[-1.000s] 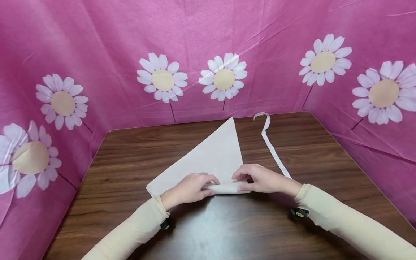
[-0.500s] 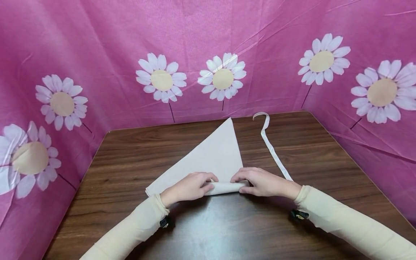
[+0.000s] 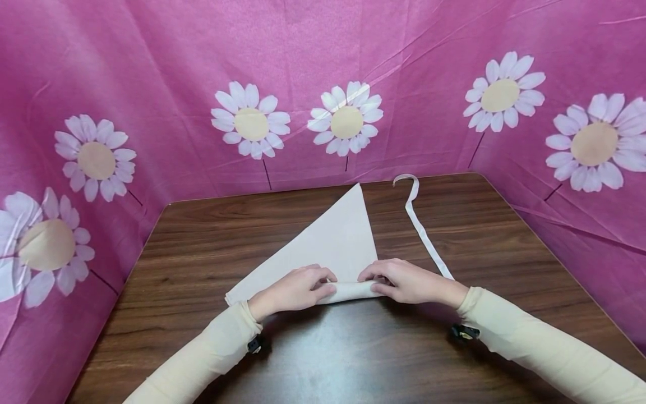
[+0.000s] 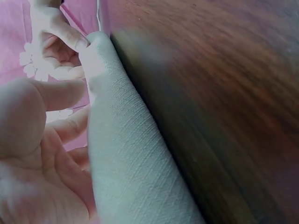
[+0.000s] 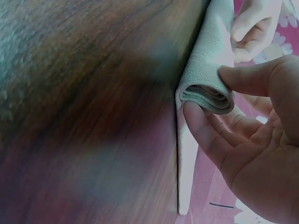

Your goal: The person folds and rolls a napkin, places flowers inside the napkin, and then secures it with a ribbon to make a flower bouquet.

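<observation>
A cream cloth (image 3: 333, 241), seemingly a napkin, lies on the table with its point toward the back. Its near edge is wound into a roll (image 3: 350, 290). My left hand (image 3: 295, 289) holds the roll's left part, thumb in front and fingers over the top. At the other end my right hand (image 3: 411, 280) pinches the roll between thumb and fingers. The right wrist view shows several wound layers in the open roll end (image 5: 208, 95), with a fingertip at its lower edge. Seen from the left wrist, the roll (image 4: 126, 140) runs along the thumb and fingers.
A white ribbon (image 3: 424, 235) lies to the right, curling at the table's back edge, its near end behind the right forearm. The brown wooden table (image 3: 202, 241) meets a pink curtain (image 3: 303, 50) with daisies at the back and sides.
Both hands have stayed at the roll, with small shifts of the fingers. The right thumb and fingers have resettled at the roll's end. The ribbon has not moved.
</observation>
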A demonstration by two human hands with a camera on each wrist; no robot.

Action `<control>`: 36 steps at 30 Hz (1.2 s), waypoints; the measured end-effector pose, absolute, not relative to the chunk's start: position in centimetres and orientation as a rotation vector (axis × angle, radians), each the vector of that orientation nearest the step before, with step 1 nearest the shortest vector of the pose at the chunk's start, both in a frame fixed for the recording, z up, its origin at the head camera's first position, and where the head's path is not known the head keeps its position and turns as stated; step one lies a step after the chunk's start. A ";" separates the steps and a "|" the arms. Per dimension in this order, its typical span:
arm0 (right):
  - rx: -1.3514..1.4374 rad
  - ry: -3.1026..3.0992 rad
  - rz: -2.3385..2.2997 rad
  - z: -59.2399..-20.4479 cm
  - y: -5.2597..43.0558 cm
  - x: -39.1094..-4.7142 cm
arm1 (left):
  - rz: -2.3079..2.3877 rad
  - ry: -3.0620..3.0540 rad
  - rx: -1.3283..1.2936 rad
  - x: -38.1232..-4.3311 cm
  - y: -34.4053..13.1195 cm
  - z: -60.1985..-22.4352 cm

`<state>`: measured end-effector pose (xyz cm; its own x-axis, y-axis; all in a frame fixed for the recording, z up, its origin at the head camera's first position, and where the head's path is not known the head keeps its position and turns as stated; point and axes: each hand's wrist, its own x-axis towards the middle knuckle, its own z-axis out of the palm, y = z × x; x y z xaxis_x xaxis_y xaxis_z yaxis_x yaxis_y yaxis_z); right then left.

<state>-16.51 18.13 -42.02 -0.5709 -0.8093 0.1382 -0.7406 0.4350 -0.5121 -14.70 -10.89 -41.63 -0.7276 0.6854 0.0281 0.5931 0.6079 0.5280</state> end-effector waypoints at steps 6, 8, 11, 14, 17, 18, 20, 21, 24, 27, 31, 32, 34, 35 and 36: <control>-1.371 2.512 -0.831 -42.0 18.2 -16.7 | 0.731 2.637 0.987 -14.6 -10.9 -41.6; -1.366 2.498 -0.837 -42.1 18.2 -16.7 | 0.712 2.629 0.962 -14.5 -10.9 -41.6; -1.349 2.474 -0.848 -42.1 18.3 -16.9 | 0.695 2.620 0.938 -14.3 -10.9 -41.5; -1.337 2.450 -0.870 -42.2 18.4 -17.0 | 0.686 2.620 0.938 -14.2 -10.8 -41.4; -1.318 2.434 -0.888 -42.3 18.4 -17.2 | 0.665 2.634 0.974 -14.2 -10.8 -41.3; -1.308 2.432 -0.890 -42.3 18.4 -17.2 | 0.657 2.640 0.985 -14.2 -10.8 -41.3; -1.283 2.427 -0.892 -42.4 18.4 -17.3 | 0.645 2.652 1.003 -14.2 -10.8 -41.2; -1.270 2.428 -0.889 -42.4 18.4 -17.4 | 0.634 2.660 1.010 -14.2 -10.8 -41.2; -1.239 2.422 -0.890 -42.4 18.4 -17.5 | 0.609 2.684 1.036 -14.0 -10.7 -41.1; -1.238 2.415 -0.904 -42.4 18.4 -17.7 | 0.577 2.717 1.073 -13.9 -10.7 -41.2; -1.262 2.406 -0.932 -42.5 18.4 -17.8 | 0.546 2.761 1.101 -13.7 -10.6 -41.3; -1.262 2.406 -0.937 -42.5 18.4 -17.9 | 0.543 2.770 1.103 -13.6 -10.6 -41.4; -1.249 2.406 -0.943 -42.5 18.3 -17.9 | 0.541 2.788 1.115 -13.6 -10.5 -41.5; -1.240 2.406 -0.948 -42.5 18.3 -17.9 | 0.542 2.796 1.122 -13.6 -10.5 -41.6; -1.227 2.408 -0.951 -42.5 18.3 -17.9 | 0.547 2.802 1.131 -13.6 -10.5 -41.7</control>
